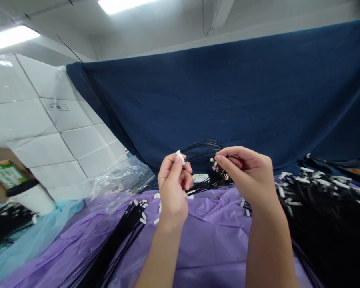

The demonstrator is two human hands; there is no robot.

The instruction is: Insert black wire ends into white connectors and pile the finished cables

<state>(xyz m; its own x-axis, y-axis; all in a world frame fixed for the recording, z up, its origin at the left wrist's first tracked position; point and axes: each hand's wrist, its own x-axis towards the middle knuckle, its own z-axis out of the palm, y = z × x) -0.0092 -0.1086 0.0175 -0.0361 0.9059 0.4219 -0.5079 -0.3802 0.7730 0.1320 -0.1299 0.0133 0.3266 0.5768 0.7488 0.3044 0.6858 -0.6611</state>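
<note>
My left hand pinches a white plastic connector between thumb and fingers. Thin black wires run from this connector in an arc toward my right hand. The thumb and index finger of my right hand are pressed together at the far end of the wires; exactly what lies between the tips is partly hidden. Beneath and behind the hands sits a bunch of black wires with small pale ends. Both hands are raised above a purple plastic sheet.
A bundle of black cables with white connectors lies at left, and a larger pile at right. White boxes in plastic wrap, a white cup with a black lid and a dark blue cloth stand behind.
</note>
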